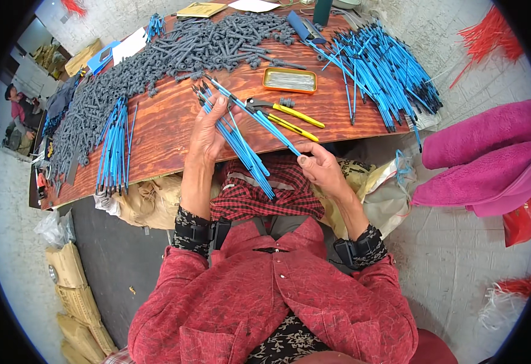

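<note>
My left hand [206, 132] is closed around a small bundle of thin blue rods [241, 151] with dark tips, held slanting over the table's front edge. Between the thumb and fingers of my right hand [323, 170] is the lower end of one separate blue rod [271, 126]. That rod runs up and left past my left thumb, its dark end pointing at the table. Beyond it lie yellow-handled pliers [295, 114] with a small grey ribbed part [287, 102] beside them. Some of my left fingers are hidden behind the bundle.
Grey plastic parts [180, 51] are heaped along the back and left of the wooden table [174, 121]. Blue rods lie in a left bunch [115, 148] and a right pile [380, 73]. A yellow-rimmed tin [289, 80] holds thin metal pins. Magenta cloth [483, 164] hangs at right.
</note>
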A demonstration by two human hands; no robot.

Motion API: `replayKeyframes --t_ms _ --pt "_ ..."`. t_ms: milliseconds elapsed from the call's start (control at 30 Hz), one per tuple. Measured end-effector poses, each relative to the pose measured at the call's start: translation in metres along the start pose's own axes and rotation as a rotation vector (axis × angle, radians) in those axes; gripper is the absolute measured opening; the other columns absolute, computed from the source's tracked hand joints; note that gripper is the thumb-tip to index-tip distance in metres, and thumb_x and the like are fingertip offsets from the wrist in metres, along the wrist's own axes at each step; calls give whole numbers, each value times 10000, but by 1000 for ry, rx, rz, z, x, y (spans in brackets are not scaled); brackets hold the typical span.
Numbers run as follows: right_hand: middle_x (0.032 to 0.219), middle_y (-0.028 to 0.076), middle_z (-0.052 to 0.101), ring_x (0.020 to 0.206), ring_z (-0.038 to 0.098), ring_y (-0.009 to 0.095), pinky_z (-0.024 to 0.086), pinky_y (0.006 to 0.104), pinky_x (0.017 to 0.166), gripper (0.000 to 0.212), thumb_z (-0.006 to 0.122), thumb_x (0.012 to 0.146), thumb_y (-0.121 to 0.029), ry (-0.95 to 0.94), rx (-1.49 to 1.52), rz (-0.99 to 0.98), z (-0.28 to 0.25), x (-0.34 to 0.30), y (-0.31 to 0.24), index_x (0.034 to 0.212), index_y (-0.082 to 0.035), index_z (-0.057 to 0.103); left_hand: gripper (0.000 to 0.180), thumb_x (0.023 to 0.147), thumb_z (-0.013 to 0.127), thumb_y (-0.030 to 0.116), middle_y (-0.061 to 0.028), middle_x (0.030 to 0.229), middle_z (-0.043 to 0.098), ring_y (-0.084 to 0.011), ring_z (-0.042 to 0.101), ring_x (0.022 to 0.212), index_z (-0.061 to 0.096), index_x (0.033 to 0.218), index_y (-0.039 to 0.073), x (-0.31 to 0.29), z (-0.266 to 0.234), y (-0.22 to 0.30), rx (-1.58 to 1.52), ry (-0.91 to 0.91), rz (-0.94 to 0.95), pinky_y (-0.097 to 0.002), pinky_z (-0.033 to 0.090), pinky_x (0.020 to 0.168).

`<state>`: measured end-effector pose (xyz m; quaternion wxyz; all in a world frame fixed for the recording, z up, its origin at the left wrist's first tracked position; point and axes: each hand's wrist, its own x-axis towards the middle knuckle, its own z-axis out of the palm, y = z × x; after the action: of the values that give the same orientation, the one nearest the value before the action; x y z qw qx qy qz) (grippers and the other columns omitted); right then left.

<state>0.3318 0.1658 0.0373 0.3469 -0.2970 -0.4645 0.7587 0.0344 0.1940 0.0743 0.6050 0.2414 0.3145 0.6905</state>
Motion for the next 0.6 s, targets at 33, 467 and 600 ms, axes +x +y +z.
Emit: replayKeyframes --t_ms 33,467,600 --pt "670 -78 459 537 374 5 281 194 462 344 656 985 -199 45 -87 -67 3 0 0 1246 -3 547 198 918 745 191 -63 1014 697 -208 692 964 627 1051 105 0 -1 0 22 30 -15 -368 610 859" --pt "693 -28 580 613 505 41 418 221 579 324 671 961 -149 206 -272 -215 24 -5 9 1234 3 586 382 961 685 343 -92 1037 715 -192 691 916 606 1211 64 -12 16 5 165 53 -3 -346 601 822" --pt "672 -6 585 610 517 53 434 250 575 318 660 967 -155 263 -491 -268 25 -11 6 1238 -2 598 427 997 622 379 -140 1095 716 -213 701 965 580 1263 47 -16 17 10 234 17 -28 -349 597 837"
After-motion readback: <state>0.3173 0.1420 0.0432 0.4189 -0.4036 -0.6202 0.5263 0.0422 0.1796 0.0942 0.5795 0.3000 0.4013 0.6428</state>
